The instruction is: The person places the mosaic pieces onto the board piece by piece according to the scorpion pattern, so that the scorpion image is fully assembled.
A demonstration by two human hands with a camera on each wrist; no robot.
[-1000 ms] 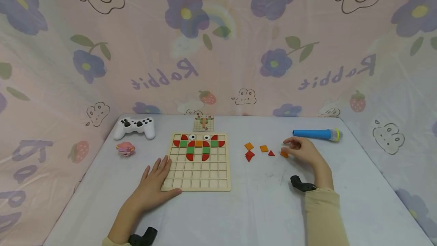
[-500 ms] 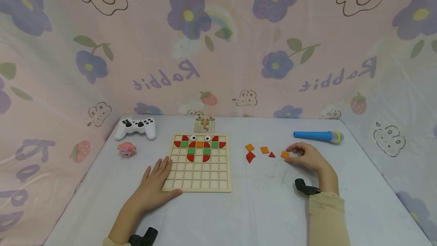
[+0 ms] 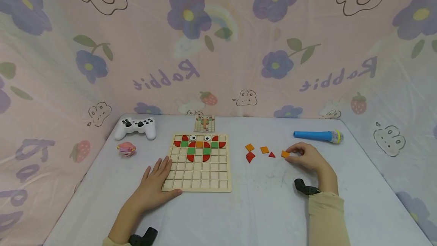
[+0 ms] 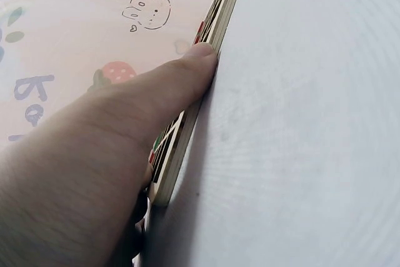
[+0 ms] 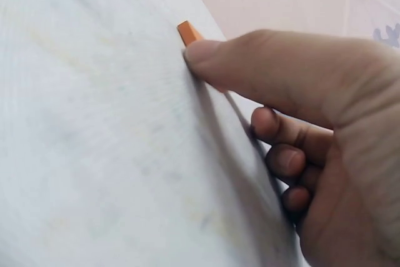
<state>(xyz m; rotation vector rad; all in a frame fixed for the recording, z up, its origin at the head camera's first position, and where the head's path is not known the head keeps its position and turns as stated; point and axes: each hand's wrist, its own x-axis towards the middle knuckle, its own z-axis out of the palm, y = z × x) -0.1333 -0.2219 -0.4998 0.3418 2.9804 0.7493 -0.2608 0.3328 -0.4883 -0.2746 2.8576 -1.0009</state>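
A wooden grid board (image 3: 213, 175) lies on the table with red, green and orange tiles and two round eye pieces set in its upper cells. My left hand (image 3: 153, 185) rests at the board's lower left corner, fingers straight along the left side. In the left wrist view its thumb (image 4: 181, 79) lies over the near edge. To the right of the board, my right hand (image 3: 308, 157) pinches an orange square tile (image 3: 285, 154) at its right side. In the right wrist view the thumb covers part of this orange tile (image 5: 189, 31).
Two orange square tiles (image 3: 264, 150) and several red tiles (image 3: 271, 155) lie between board and right hand. Behind the board is a pattern card (image 3: 205, 123). A white game controller (image 3: 135, 127) and pink figure (image 3: 126, 149) sit left; a blue toy microphone (image 3: 315, 136) lies right.
My right hand has shifted slightly right and away, so more of the orange tile shows at its fingertips. The left hand stays at the board's corner.
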